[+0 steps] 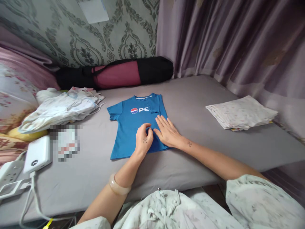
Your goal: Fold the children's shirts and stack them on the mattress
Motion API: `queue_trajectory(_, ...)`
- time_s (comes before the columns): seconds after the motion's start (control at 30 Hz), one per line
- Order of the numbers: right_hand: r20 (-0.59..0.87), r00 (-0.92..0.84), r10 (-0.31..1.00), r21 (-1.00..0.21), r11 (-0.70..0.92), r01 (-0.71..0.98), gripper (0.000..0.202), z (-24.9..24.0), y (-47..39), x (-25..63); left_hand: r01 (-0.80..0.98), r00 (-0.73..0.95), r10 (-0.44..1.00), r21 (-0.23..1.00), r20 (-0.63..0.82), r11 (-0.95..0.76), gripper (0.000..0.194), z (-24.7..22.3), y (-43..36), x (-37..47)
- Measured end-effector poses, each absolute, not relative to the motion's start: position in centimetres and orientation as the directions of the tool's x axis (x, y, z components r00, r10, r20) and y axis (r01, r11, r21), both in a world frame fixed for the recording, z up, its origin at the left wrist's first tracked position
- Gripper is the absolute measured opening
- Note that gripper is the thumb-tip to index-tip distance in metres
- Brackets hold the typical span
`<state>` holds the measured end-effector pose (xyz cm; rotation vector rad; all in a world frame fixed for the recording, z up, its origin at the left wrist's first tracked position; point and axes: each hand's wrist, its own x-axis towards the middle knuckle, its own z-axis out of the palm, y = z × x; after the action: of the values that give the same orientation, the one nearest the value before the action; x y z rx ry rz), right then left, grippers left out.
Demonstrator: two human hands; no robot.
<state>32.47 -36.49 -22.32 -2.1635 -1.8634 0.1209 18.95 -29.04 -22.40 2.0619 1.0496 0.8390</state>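
A blue T-shirt (128, 136) lies on the grey bed sheet, its neckline away from me and its right side folded inward with the sleeve over the chest. A round red, white and blue logo and the letters "PE" show; the fold covers the rest of the print. My left hand (144, 140) is curled on the shirt's lower middle, thumb and fingers pinching the fabric at the folded edge. Flat on the folded part rests my right hand (168, 132), fingers stretched out. A pale bangle (119, 186) circles my left wrist.
Folded pale cloth (240, 113) lies to the right. At left are rumpled light clothes (62, 106), a white power bank (38, 152) with cables, a power strip (10, 173) and a blurred-out item. A black and maroon long bag (116, 74) lies along the wall.
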Motion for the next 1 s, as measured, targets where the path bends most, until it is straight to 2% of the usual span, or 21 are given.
queue_trajectory(0.23,0.031,0.132,0.991,-0.284,-0.118,0.951,0.07,-22.7,-38.8,31.0,0.43,0.464,0.861,0.797,0.209,-0.425,0.022,-22.5,-28.9,18.9)
queue_trajectory(0.43,-0.029,0.122,0.992,-0.329,-0.124,0.936,0.069,-21.8,-38.3,31.4,0.516,0.547,0.836,0.77,0.041,-0.375,0.019,-21.4,-26.7,19.2)
queue_trajectory(0.5,-0.009,0.123,0.992,-0.354,-0.119,0.928,0.064,-20.9,-37.5,32.1,0.55,0.576,0.817,0.745,-0.012,-0.377,0.019,-20.5,-24.7,19.9)
queue_trajectory(0.63,0.091,0.272,0.958,-0.397,-0.215,0.892,0.045,-19.6,-33.3,35.4,0.613,0.527,0.85,0.685,0.017,-0.394,0.021,-19.3,-19.7,22.5)
queue_trajectory(0.77,0.162,0.412,0.897,-0.361,-0.334,0.871,0.043,-20.1,-27.9,39.4,0.668,0.46,0.888,0.658,0.001,-0.347,0.024,-19.7,-16.0,26.0)
queue_trajectory(1.0,0.062,0.445,0.893,-0.337,-0.401,0.852,0.052,-22.9,-22.6,42.4,0.706,0.395,0.918,0.648,-0.026,-0.285,0.033,-21.4,-13.3,30.0)
